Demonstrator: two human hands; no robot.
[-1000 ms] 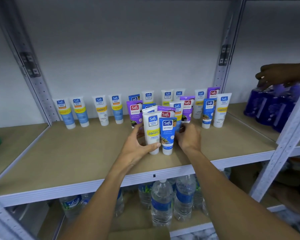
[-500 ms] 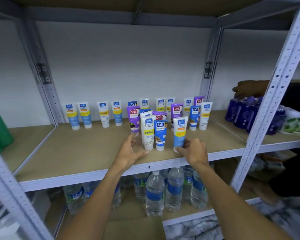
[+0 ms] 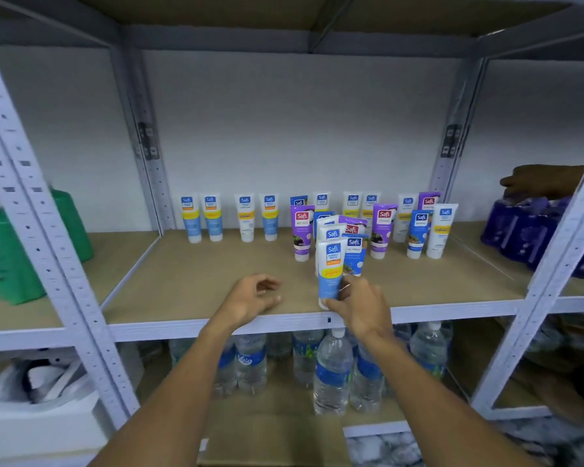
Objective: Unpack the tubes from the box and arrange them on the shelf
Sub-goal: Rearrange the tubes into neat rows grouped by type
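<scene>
Several Safi tubes stand cap-down on the brown shelf board [image 3: 189,284], a row of them [image 3: 230,217] along the back wall and a tight cluster [image 3: 351,237] in the middle. My right hand [image 3: 361,308] grips a white-and-blue tube with a yellow band [image 3: 331,271] by its lower end, near the shelf's front edge, just in front of the cluster. My left hand [image 3: 250,298] hovers over the front edge to the left, fingers loosely curled and holding nothing. No box is clearly in view.
Grey metal uprights [image 3: 48,251] frame the bay. Green bottles [image 3: 11,251] stand in the left bay, purple bottles [image 3: 526,230] in the right bay under another person's hand [image 3: 543,180]. Water bottles [image 3: 331,369] fill the shelf below.
My right hand has taken a white-and-blue tube and holds it in front of the cluster. My left hand has come off the tubes and drawn back left. The camera has pulled back.
</scene>
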